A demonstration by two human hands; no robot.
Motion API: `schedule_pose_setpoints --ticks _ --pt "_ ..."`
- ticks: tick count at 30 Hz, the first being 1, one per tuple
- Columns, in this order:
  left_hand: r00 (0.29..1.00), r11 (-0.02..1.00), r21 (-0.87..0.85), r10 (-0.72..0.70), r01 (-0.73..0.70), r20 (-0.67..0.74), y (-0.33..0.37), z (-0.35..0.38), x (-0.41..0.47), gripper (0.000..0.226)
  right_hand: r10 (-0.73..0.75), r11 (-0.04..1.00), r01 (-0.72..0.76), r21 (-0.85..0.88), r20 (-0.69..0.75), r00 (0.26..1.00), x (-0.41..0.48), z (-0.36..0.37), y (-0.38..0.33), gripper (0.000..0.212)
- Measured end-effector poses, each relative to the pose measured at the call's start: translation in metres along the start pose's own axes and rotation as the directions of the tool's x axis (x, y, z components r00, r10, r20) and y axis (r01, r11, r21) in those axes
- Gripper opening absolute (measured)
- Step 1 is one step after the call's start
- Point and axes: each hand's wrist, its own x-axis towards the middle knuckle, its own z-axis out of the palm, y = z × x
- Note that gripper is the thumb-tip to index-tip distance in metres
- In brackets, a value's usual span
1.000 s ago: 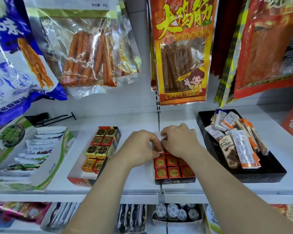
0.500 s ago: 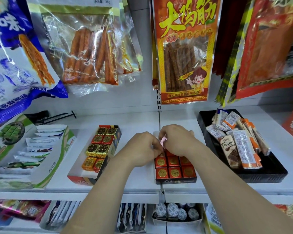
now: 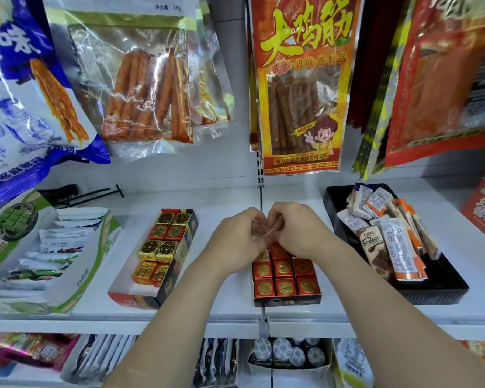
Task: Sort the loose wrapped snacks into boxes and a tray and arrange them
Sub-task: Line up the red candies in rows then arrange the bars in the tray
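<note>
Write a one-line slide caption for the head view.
Left hand and right hand pinch a small item over the box of red snacks, beside the tray.

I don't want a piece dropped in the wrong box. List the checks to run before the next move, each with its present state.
1. The left grip and right grip pinch the small piece between them: ok.
2. What that piece is: cannot tell.
3. Front two rows of the red box full: ok.
4. Free slot at its back: cannot tell, the grips cover it.
5. Bare floor at the front of the mixed box: ok.
6. The bars in the black tray lined up: not ok, they lie crossed.
</note>
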Motion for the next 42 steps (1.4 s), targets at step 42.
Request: schedule_pose_setpoints --ticks 42 --pt "0.964 0.996 0.085 0.016 -0.04 0.267 -0.001 -0.012 -0.009 0.029 0.016 0.989 0.001 -0.15 0.112 0.994 -0.011 -0.022 0.027 0.029"
